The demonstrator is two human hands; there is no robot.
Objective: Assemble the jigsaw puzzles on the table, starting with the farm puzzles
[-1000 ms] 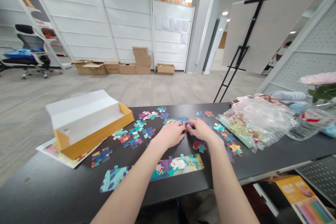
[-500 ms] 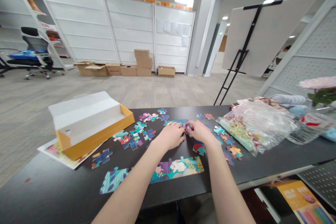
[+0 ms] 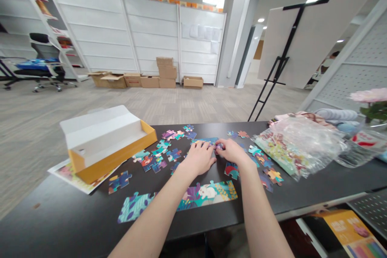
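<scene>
My left hand [image 3: 200, 156] lies over a blue and yellow group of joined puzzle pieces [image 3: 208, 140], its fingers spread on top. Beside it, my right hand [image 3: 231, 151] has its fingers closed on a purple puzzle piece [image 3: 219, 148] at the right end of that group. Nearer to me, a joined strip with a white rabbit [image 3: 208, 193] runs along the front of the black table [image 3: 72, 217], partly behind my left forearm. A red and teal piece [image 3: 231, 170] lies just below my right hand. Loose pieces are scattered to the left [image 3: 154, 159] and right [image 3: 273, 175].
An open yellow box [image 3: 117, 155] stands on a printed sheet [image 3: 66, 173] at the left. To the right are a clear plastic bag with a colourful print [image 3: 290, 145], rolled cloths [image 3: 335, 115] and a pink flower [image 3: 370, 95]. Below the table edge sits an orange box [image 3: 347, 225].
The view has shifted slightly. The fingers of my left hand have spread out flatter over the joined pieces. My right hand keeps its grip on the purple piece.
</scene>
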